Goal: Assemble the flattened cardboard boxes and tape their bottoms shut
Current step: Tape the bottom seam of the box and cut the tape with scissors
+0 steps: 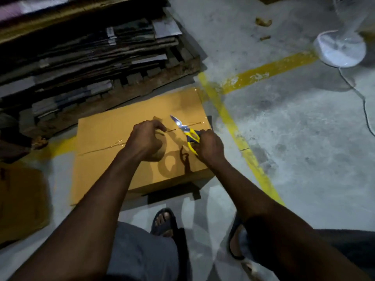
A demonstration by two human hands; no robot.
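Note:
A brown cardboard box (pixel 113 130) stands on the floor with its taped bottom seam facing up; clear tape shines along the seam. Above the box, my left hand (pixel 145 138) grips a roll of clear tape (pixel 161 151), mostly hidden under the hand, and a stretched strip runs from it to the right. My right hand (pixel 209 147) grips yellow-handled scissors (pixel 186 131). Their blades point up-left and sit at the stretched strip.
A wooden pallet (pixel 162 78) piled with flattened cartons (pixel 81 57) lies behind the box. Another cardboard piece (pixel 20 199) lies at the left. Yellow floor lines (pixel 239 138) cross at the right, with a white fan base (pixel 341 49) and its cord farther right. My sandalled feet are below.

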